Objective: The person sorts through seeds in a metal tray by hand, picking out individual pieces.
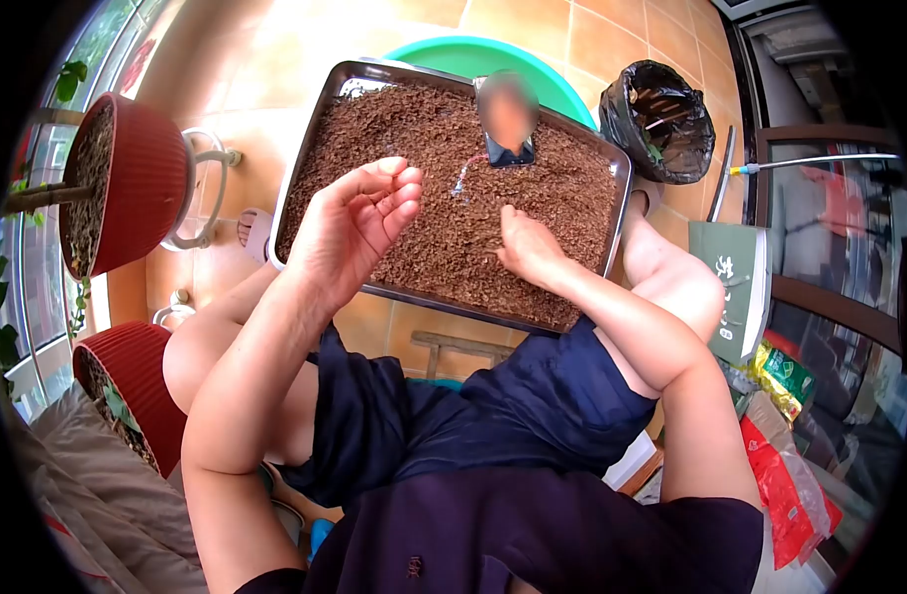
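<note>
A wide dark tray (612, 259) filled with brown, crumbly soil (414, 129) lies in front of my knees. Above its left half is my left hand (359, 223), palm turned inward, fingers curled toward the thumb; anything pinched there is too small to make out. My right hand (531, 247) is down at the soil right of the middle, its fingers drawn together, fingertips at the surface. What they hold, if anything, is hidden. A phone (511, 156) rests on the soil near the far edge, partly blurred, with a thin coloured strap (460, 185) beside it.
A green basin (493, 51) shows behind the tray. A bin lined with a black bag (661, 148) stands at the far right. Red ribbed pots (142, 188) are on the left. A dark green box (728, 287) and plastic packets (782, 381) lie at the right.
</note>
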`<state>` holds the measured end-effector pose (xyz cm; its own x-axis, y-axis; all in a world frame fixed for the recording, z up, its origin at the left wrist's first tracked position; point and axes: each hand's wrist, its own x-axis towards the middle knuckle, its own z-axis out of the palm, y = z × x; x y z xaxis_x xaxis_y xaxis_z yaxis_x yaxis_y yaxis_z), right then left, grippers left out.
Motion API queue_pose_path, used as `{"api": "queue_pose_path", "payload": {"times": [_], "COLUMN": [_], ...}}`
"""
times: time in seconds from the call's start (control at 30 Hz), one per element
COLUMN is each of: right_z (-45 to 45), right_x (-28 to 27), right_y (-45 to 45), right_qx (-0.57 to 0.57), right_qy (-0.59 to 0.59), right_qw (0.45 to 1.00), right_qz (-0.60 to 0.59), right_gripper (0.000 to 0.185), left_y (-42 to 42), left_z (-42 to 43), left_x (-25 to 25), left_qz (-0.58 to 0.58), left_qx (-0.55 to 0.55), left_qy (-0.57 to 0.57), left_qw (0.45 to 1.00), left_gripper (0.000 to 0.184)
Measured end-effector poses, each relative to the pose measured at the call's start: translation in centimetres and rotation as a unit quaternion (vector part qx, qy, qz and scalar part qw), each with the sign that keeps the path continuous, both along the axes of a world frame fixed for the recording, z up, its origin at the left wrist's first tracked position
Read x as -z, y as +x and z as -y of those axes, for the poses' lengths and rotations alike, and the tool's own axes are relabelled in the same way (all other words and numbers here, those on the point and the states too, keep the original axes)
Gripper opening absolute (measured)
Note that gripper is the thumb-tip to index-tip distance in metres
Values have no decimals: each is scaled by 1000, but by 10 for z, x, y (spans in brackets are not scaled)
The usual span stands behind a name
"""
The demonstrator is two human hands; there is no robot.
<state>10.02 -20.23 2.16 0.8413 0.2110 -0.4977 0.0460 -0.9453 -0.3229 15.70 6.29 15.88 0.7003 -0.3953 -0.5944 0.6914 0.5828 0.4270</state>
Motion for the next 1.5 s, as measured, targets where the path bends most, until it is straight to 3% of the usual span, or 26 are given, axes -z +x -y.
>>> {"api": "queue_pose_path", "payload": {"times": [0.2,0.3,0.37,0.5,0.6,0.7,0.97,1.13,1.27,1.5], "right_z": [-58,-74,-66,-35,-8,14,-36,-64,-60,-29], "right_x": [-8,-26,-29,-46,-38,-22,-3,7,16,-13], "right_y": [15,39,50,61,51,33,28,44,44,48], "right_qx": [-10,45,40,168,145,26,-53,-112,-122,75], "right_qy": [201,319,301,318,218,126,260,216,182,228], "right_qw": [975,947,951,931,958,987,952,941,953,971], "right_qz": [90,-1,56,58,118,92,152,234,211,6], "right_gripper": [50,50,39,21,13,9,11,10,8,11], "left_y": [1,4,7,14,16,15,8,9,12,11], "left_z": [-12,-17,-21,-29,-30,-26,-21,-22,-27,-25], "left_x": [0,-3,-7,-10,-8,-11,-3,3,4,0], "left_qz": [-30,-20,-3,18,36,39,12,-15,-12,-14], "left_qx": [-22,-33,-38,-54,-60,-67,-58,-44,-41,-37], "left_qy": [-52,-57,-72,-106,-135,-148,-125,-110,-100,-32], "left_qw": [998,998,997,993,988,986,990,993,994,999], "left_gripper": [14,9,7,6,7,4,15,17,15,15]}}
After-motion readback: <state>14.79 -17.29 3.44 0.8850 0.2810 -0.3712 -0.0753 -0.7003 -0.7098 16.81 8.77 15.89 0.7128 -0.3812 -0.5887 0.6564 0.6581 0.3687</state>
